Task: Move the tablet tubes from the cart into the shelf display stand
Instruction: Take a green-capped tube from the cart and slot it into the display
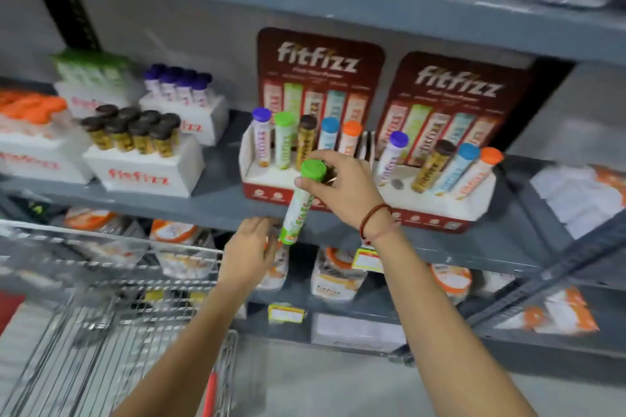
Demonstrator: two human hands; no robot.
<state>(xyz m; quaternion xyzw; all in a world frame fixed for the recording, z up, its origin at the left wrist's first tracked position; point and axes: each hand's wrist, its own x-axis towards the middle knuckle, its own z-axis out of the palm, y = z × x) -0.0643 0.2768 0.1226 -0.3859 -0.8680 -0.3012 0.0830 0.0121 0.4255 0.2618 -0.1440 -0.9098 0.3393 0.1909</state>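
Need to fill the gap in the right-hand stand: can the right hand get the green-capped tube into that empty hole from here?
Probably yes. The right hand holds the green-capped tube just in front of the stands, and the empty hole lies open between the purple-capped tube and the brown-capped tube; nothing blocks it.

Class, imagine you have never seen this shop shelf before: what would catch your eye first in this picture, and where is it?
First, the green-capped tablet tube at centre, tilted, held near its cap by the right hand in front of the shelf. Behind it stand two dark red fitfizz display stands; the left stand holds five coloured-cap tubes, the right stand four, with an empty hole beside its purple-capped tube. The left hand hovers lower, by the wire cart.
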